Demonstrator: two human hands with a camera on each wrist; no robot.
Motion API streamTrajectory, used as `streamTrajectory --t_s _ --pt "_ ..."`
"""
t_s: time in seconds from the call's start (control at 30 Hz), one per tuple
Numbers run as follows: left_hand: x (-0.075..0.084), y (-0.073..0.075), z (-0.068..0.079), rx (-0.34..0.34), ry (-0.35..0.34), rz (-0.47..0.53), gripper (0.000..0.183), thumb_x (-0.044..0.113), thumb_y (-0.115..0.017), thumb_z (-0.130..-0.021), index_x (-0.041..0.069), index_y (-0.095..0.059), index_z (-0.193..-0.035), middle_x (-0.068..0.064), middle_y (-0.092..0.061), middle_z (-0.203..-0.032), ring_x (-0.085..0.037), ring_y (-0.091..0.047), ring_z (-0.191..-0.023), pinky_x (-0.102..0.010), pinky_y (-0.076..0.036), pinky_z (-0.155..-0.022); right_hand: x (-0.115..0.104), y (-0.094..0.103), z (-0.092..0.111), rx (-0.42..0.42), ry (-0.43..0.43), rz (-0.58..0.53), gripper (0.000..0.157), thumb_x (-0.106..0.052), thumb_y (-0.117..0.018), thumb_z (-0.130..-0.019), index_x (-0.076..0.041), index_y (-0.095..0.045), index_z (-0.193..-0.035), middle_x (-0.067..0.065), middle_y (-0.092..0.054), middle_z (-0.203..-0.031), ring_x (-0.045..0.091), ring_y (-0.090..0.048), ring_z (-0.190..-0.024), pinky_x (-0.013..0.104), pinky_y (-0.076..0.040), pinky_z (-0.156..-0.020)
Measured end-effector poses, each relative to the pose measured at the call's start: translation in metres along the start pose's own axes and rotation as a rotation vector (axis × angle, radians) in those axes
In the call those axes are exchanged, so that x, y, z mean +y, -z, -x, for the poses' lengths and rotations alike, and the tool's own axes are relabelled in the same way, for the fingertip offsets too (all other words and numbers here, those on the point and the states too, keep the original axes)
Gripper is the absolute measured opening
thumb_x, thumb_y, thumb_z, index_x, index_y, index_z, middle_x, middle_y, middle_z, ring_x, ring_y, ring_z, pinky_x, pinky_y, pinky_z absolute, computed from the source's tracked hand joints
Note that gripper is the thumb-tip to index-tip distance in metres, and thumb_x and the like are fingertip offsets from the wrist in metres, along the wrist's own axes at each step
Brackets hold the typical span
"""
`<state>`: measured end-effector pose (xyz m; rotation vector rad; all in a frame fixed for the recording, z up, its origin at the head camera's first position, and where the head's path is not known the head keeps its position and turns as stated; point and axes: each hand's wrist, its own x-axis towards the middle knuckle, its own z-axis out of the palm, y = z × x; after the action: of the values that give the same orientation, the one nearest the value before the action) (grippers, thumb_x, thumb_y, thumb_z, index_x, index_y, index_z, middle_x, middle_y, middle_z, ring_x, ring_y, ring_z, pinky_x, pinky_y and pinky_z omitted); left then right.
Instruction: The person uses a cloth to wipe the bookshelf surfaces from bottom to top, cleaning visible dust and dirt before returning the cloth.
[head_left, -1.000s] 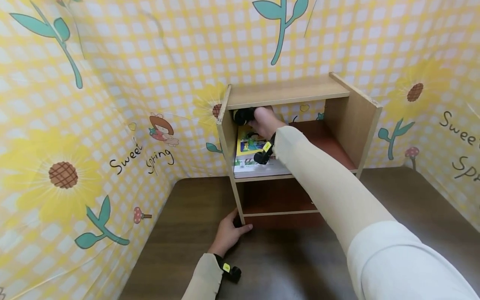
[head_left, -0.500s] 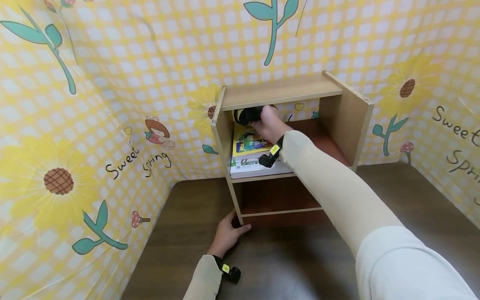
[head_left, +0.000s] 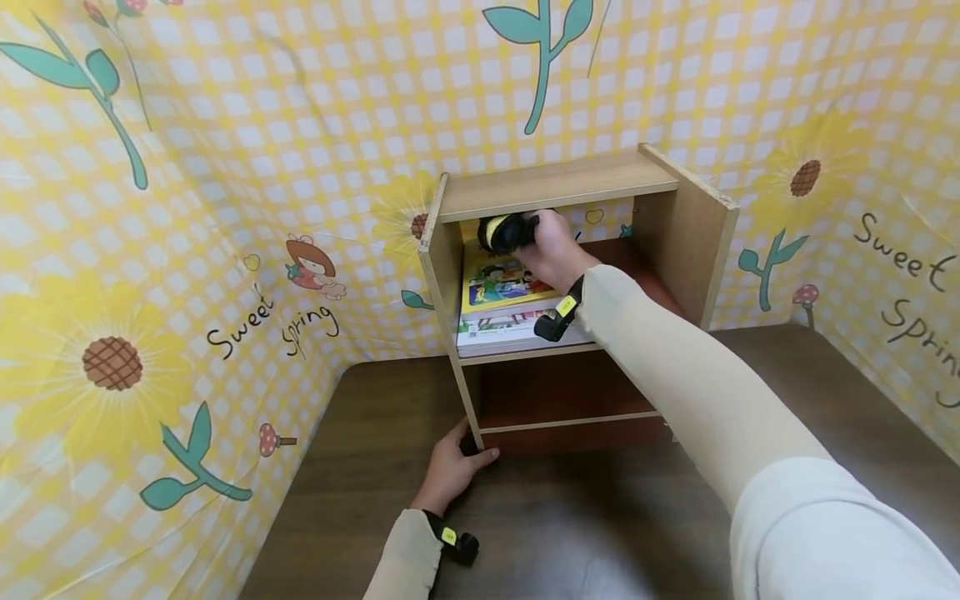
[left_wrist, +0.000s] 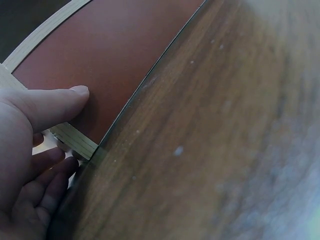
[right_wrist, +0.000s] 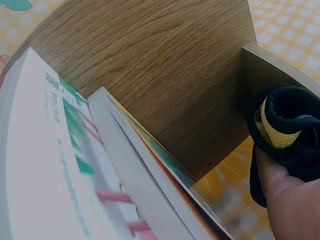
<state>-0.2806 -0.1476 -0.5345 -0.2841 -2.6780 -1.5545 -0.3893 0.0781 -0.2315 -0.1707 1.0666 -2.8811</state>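
My right hand [head_left: 553,248] grips a rolled black cloth with yellow inside [head_left: 507,233], up in the top compartment of a small wooden shelf [head_left: 558,185]. In the right wrist view, the thumb presses on this fuzzy rolled cloth [right_wrist: 287,117], near the top board. Below the hand lies a stack of books, a yellow picture-covered book [head_left: 498,279] over a thicker white one [head_left: 495,335]. My left hand [head_left: 447,473] holds the shelf's lower left corner. In the left wrist view, its thumb [left_wrist: 60,104] lies across the red-brown base panel [left_wrist: 107,60], fingers outside the side panel.
The shelf stands on a dark wooden table [head_left: 375,425] against a yellow checked cloth backdrop [head_left: 225,167]. A red-brown middle board [head_left: 540,396] shows in the lower compartment. The shelf's right panel [head_left: 693,242] rises beyond my right forearm.
My right hand has moved right with the rolled cloth, away from the shelf's left panel. More of the yellow book's cover shows. My left hand stays on the corner; the head view has shifted slightly.
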Motion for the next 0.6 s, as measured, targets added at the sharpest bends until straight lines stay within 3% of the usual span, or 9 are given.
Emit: streamTrajectory --t_s 0.23,0.47,0.6 --pt "0.0 0.0 0.001 0.003 -0.015 -0.002 0.081 0.038 -0.081 -0.079 0.01 -0.045 -0.146 -0.011 -0.05 -0.141 -0.029 -0.041 -0.133 -0.051 -0.033 -0.105 -0.006 0.007 0.009 0.007 -0.005 0.022 0.016 0.006 -0.032 -0.098 -0.004 -0.039 -0.087 0.006 -0.045 -0.099 0.021 -0.047 -0.087 0.037 -0.045 -0.072" --pt "0.001 0.0 0.001 -0.001 -0.009 -0.008 0.081 0.039 -0.08 -0.08 0.008 -0.045 -0.146 -0.013 -0.049 -0.142 -0.031 -0.04 -0.133 -0.052 -0.033 -0.105 -0.011 0.011 0.014 0.015 0.003 0.052 0.018 0.003 -0.034 -0.098 -0.003 -0.04 -0.082 0.008 -0.045 -0.093 0.022 -0.047 -0.08 0.037 -0.043 -0.068" --pt "0.001 0.0 0.001 0.001 -0.009 -0.012 0.081 0.038 -0.081 -0.08 0.008 -0.045 -0.146 -0.013 -0.049 -0.142 -0.031 -0.04 -0.133 -0.052 -0.032 -0.105 -0.014 0.013 0.016 0.022 -0.015 0.041 0.014 0.002 -0.033 -0.1 -0.002 -0.043 -0.091 0.008 -0.046 -0.1 0.022 -0.049 -0.088 0.037 -0.046 -0.072"
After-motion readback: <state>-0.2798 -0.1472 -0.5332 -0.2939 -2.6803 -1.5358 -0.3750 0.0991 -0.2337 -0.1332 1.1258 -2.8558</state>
